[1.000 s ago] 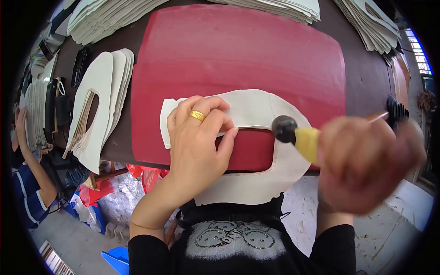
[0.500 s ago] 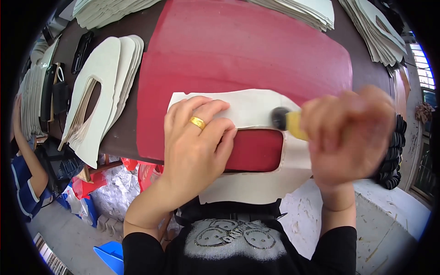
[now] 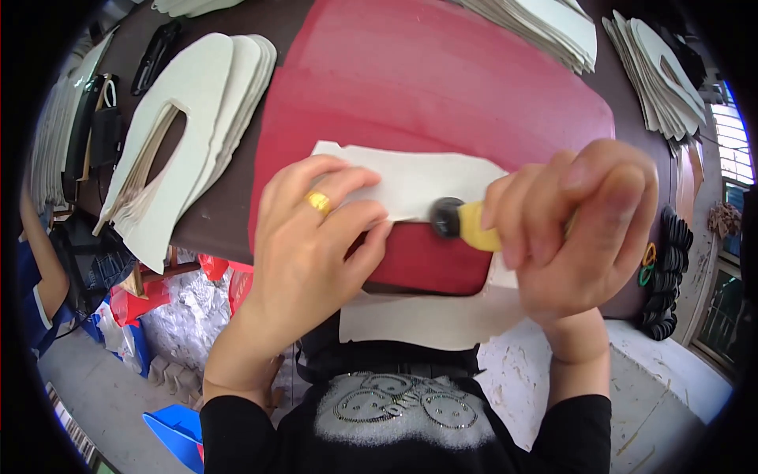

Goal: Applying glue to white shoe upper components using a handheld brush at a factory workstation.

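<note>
1. Off-white U-shaped sheet (image 3: 430, 178), thin and flexible in look: in the head view it lies on its side, upper arm on the glossy dark-red mat (image 3: 458, 95), lower arm overhanging the front edge toward the person's lap. Its right-hand bend is partly hidden.

2. Left hand (image 3: 308, 237), with a gold ring (image 3: 319, 201): spread over the sheet's upper arm, fingers bent, forefinger and thumb tips close together at the inner edge. Whether they pinch that edge cannot be told.

3. Right hand (image 3: 580, 237): fingers clamped around the yellow handle of a hammer-like tool with a round black head (image 3: 448, 218). The head is at the inner edge; contact cannot be confirmed.

4. Change noted: the black head has shifted leftward along the inner edge, away from the bend and nearer the left fingertips. In judgement, the working spot has moved along that edge, leaving less clearance to the fingers.

5. Surroundings: a fanned stack of off-white cut sheets (image 3: 197, 87) rests on the dark-brown table (image 3: 209, 217), left of the mat.
</note>
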Demonstrator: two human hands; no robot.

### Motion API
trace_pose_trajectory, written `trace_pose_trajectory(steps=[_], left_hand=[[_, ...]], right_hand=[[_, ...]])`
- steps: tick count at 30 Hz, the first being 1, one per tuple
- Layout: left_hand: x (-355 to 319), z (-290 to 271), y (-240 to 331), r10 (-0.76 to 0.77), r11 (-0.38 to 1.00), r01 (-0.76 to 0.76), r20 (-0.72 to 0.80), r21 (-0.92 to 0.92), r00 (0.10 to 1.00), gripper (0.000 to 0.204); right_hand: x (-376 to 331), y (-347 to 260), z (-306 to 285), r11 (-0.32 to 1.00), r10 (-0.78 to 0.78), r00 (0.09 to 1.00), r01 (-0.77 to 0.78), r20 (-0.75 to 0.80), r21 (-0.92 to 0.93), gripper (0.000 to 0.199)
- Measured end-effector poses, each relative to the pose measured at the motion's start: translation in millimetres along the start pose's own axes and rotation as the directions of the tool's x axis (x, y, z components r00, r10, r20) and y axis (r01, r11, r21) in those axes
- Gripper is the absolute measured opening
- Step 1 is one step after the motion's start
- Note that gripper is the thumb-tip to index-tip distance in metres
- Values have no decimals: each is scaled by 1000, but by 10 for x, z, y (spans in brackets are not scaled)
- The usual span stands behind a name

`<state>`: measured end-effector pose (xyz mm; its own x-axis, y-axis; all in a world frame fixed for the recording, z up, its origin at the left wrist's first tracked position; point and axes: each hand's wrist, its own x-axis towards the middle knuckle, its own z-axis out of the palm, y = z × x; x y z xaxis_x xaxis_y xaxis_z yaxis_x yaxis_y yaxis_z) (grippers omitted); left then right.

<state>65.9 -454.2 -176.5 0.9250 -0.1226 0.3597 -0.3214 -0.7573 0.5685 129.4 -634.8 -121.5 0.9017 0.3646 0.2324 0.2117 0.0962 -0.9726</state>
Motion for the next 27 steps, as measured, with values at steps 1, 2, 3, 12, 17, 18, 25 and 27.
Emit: trace_pose_trajectory(steps=[1,2,3,12,17,18,25,27], left_hand=[[-8,-6,4,-22,1000,22,-25,6,999,14],[-19,-8,10,-43,999,44,-50,11,998,14],[-29,-9,10,-66,998,67,-75,15,995,14],[-133,-178,-166,-111,993,108,-75,-50,991,13],[-201,-241,-246,-171,983,164,-92,-86,981,13],[-229,-254,-278,-179,981,170,-104,-90,978,13],[-203,-313,-286,-166,985,159,-109,-70,980,9],[-162,-392,-366,-180,978,172,-61,-116,982,10]], right_hand=[[29,-2,25,1000,1,1000,-1,6,-3,35],[59,-3,51,1000,2,1000,-2,13,-6,36],[88,-2,77,1000,5,1000,-5,19,-9,37],[164,16,227,1000,9,988,-9,154,-1,39],[263,66,302,990,-119,924,83,365,111,34],[289,74,323,985,-151,904,103,401,138,33],[350,20,607,987,-60,957,100,283,-129,28],[360,11,538,978,-68,966,114,248,-174,27]])
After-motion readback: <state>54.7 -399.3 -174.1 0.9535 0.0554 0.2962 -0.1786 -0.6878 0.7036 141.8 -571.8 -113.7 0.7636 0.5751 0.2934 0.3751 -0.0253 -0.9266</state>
